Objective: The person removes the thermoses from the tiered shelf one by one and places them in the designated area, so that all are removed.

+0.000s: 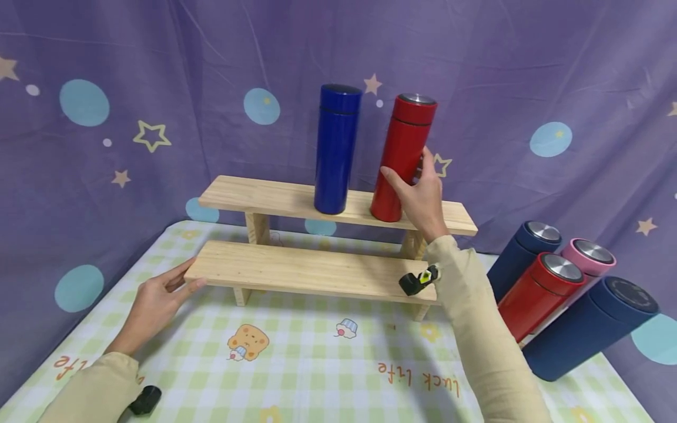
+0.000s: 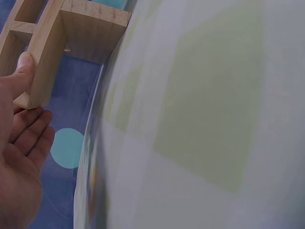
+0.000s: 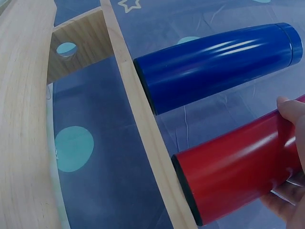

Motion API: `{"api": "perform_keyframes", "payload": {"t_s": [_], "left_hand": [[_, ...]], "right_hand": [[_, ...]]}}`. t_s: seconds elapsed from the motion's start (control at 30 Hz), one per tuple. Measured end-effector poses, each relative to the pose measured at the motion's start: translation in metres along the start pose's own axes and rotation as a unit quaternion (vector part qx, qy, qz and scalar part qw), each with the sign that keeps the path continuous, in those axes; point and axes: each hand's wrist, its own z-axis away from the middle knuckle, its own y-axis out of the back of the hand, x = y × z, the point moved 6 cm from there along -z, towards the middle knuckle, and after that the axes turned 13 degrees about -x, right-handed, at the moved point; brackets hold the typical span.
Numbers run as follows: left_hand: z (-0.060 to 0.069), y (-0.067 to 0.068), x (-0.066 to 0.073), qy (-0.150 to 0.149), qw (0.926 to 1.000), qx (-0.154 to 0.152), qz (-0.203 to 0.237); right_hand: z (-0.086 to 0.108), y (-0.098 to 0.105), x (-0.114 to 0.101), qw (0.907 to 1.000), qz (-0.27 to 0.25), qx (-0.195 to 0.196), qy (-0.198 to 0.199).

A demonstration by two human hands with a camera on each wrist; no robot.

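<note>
On the table point(image 1: 301, 382) with its green-and-white checked cloth, the two-tier stand of pale bare wood point(image 1: 312, 270) is the largest concern: a sideways push could skid or rock it on the fabric, perhaps toppling what it carries. The left hand point(image 1: 158, 299) pinches the lower board's left end, thumb against fingers, which might steady the stand or, if pulled, shift it. The glossy red cylindrical flask with a silver-topped cap point(image 1: 402, 155) is at the upper board, right of its middle, its base close to the front edge; whether its full weight rests there cannot be told. It leans slightly, so letting go too soon could send it over that edge. The right hand point(image 1: 425, 197) grips its body, and a swing leftward could knock the glossy royal-blue cylindrical flask point(image 1: 338, 150) standing just beside it. Around them, a purple star-print curtain point(image 1: 502, 76) backs the stand, and four matt or glossy flasks, two navy point(image 1: 584, 332), one red point(image 1: 539, 299), one pink point(image 1: 587, 258), crowd the table's right side, near the right sleeve point(image 1: 476, 323), where a retreating elbow could catch them.
</note>
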Motion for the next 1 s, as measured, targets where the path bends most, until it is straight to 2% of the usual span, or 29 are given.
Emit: {"api": "perform_keyframes", "payload": {"t_s": [0.27, 0.57, 0.87, 1.0], "left_hand": [[0.001, 0.0, 0.0, 0.0, 1.0, 0.0, 0.002], [0.0, 0.001, 0.0, 0.009, 1.0, -0.003, 0.0], [0.001, 0.002, -0.001, 0.006, 1.0, -0.002, -0.006], [0.0, 0.0, -0.001, 0.002, 1.0, 0.001, 0.0]], "right_hand": [[0.002, -0.004, 0.004, 0.9999, -0.01, -0.009, 0.002], [0.017, 0.002, 0.005, 0.9991, 0.028, -0.03, 0.013], [0.053, 0.01, 0.014, 0.9993, 0.03, -0.022, 0.001], [0.072, 0.012, 0.019, 0.9991, 0.036, -0.019, 0.008]]}}
